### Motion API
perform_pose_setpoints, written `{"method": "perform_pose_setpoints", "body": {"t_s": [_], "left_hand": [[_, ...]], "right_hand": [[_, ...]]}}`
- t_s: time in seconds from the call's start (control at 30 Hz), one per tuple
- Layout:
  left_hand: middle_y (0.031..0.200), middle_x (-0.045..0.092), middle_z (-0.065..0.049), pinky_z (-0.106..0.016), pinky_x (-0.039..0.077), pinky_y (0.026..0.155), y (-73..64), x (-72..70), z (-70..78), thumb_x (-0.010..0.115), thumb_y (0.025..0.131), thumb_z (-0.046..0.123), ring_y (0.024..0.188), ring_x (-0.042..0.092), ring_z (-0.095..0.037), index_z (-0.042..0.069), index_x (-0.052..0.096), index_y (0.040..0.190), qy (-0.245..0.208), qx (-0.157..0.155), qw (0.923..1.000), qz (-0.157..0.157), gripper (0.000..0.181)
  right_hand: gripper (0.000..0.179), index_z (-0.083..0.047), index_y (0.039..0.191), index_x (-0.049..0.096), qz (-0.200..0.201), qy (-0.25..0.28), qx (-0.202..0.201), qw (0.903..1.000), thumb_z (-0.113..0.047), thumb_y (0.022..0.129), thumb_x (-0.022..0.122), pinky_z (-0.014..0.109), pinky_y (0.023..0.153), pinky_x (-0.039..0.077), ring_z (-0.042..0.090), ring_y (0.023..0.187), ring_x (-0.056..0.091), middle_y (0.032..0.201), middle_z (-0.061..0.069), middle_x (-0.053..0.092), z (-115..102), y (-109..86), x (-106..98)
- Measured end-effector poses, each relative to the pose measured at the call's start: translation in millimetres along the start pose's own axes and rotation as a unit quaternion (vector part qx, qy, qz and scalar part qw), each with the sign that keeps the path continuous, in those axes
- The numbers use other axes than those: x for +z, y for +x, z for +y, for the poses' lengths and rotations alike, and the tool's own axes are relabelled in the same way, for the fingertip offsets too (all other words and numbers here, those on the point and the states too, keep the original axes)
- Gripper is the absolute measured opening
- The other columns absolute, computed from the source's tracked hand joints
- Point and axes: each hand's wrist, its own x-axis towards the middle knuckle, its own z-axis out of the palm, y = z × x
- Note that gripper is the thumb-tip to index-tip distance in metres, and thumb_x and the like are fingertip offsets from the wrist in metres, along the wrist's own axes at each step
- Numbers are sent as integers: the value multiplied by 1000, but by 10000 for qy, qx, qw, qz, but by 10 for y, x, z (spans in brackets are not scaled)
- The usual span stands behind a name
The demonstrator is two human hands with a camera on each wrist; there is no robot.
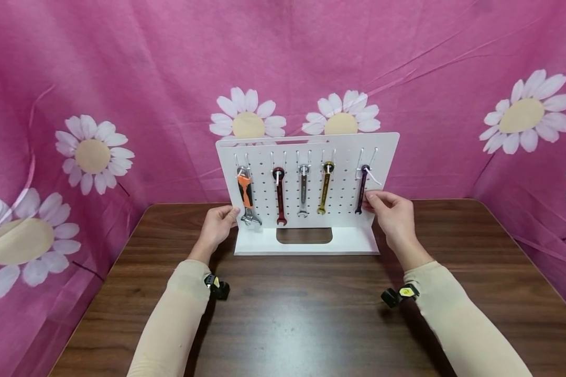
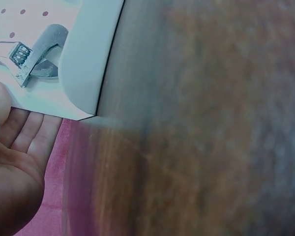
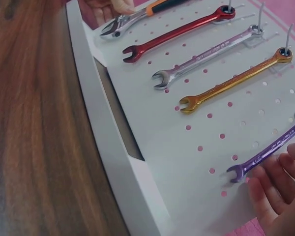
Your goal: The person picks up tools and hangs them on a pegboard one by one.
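A white pegboard stand (image 1: 382, 154) stands on the table, its slotted base towards me. My left hand (image 1: 216, 226) grips its left edge, thumb in front and fingers behind. At the opposite edge my right hand (image 1: 397, 219) grips the board beside a purple wrench (image 1: 361, 191). Nearest my left hand hangs an adjustable wrench (image 1: 246, 191) with an orange and black handle. Between these two hang a red wrench (image 1: 280, 199), a silver wrench (image 1: 303, 189) and a gold wrench (image 1: 325, 189). In the right wrist view, hooks pass through the wrenches' ring ends.
The dark wood table (image 1: 283, 309) extends in front of the stand and to both sides. Behind it hangs a pink cloth (image 1: 292, 63) with large white flowers. Each wrist wears a small black camera (image 1: 220, 289).
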Motion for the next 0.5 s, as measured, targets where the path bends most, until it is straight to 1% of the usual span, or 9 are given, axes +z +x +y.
{"method": "perform_pose_setpoints", "body": {"t_s": [0.1, 0.2, 0.27, 0.33, 0.37, 0.43, 0.47, 0.5], "left_hand": [[137, 71, -26, -43, 61, 109, -5, -27, -1, 56, 115, 21, 127, 71, -40, -7, 72, 131, 84, -9, 10000, -48, 36], [137, 71, -26, -46, 60, 111, -16, -50, 5, 55, 115, 23, 127, 71, -41, -5, 72, 130, 245, 18, 9997, -86, 36], [137, 71, -26, -49, 60, 111, -40, -66, 25, 54, 116, 25, 126, 71, -42, -5, 71, 131, 447, 87, 9989, -115, 37], [137, 71, -26, -53, 61, 109, -72, -86, 52, 54, 116, 27, 122, 73, -42, -4, 71, 131, 777, 219, 9967, -93, 39], [137, 71, -27, -54, 60, 109, -91, -98, 68, 54, 116, 28, 123, 72, -42, -4, 70, 132, 973, 302, 9948, -58, 40], [137, 71, -26, -56, 59, 108, -143, -125, 103, 54, 115, 30, 123, 71, -42, -2, 69, 135, 1379, 460, 9893, 71, 41], [136, 71, -26, -57, 57, 108, -174, -141, 118, 54, 115, 30, 124, 69, -42, -1, 68, 137, 1569, 547, 9859, 172, 41], [137, 71, -25, -58, 56, 109, -209, -156, 133, 54, 115, 31, 125, 68, -42, 0, 67, 138, 1744, 621, 9823, 296, 41]], "right_hand": [[35, 13, 132, 68, -128, -59, -103, 9998, -12, 108, 67, 15, 85, 64, -4, 82, 75, 81, -21, 76, 22, -29, -19], [35, 14, 133, 68, -272, -167, -332, 9989, -12, 109, 65, 17, 88, 65, -4, 86, 76, 88, -20, 78, 23, -82, -46], [34, 13, 132, 69, -328, -347, -548, 9974, -13, 110, 64, 16, 88, 65, -4, 88, 75, 95, -14, 81, 14, -137, -74], [34, 12, 131, 70, -344, -654, -842, 9937, -14, 111, 62, 13, 86, 63, -7, 89, 74, 105, 1, 83, 6, -204, -112], [33, 10, 130, 71, -315, -901, -1010, 9903, -16, 111, 61, 10, 86, 61, -10, 90, 72, 109, 7, 83, 4, -241, -138], [33, 7, 129, 73, -219, -1434, -1371, 9799, -19, 112, 60, 5, 86, 57, -15, 92, 68, 117, 18, 81, 12, -312, -196], [33, 4, 129, 74, -143, -1739, -1540, 9725, -21, 112, 59, 5, 86, 54, -15, 95, 66, 121, 20, 80, 18, -350, -224], [33, 1, 129, 75, -90, -2035, -1714, 9639, -22, 112, 59, 7, 87, 53, -12, 97, 66, 123, 22, 79, 25, -390, -255]]}}
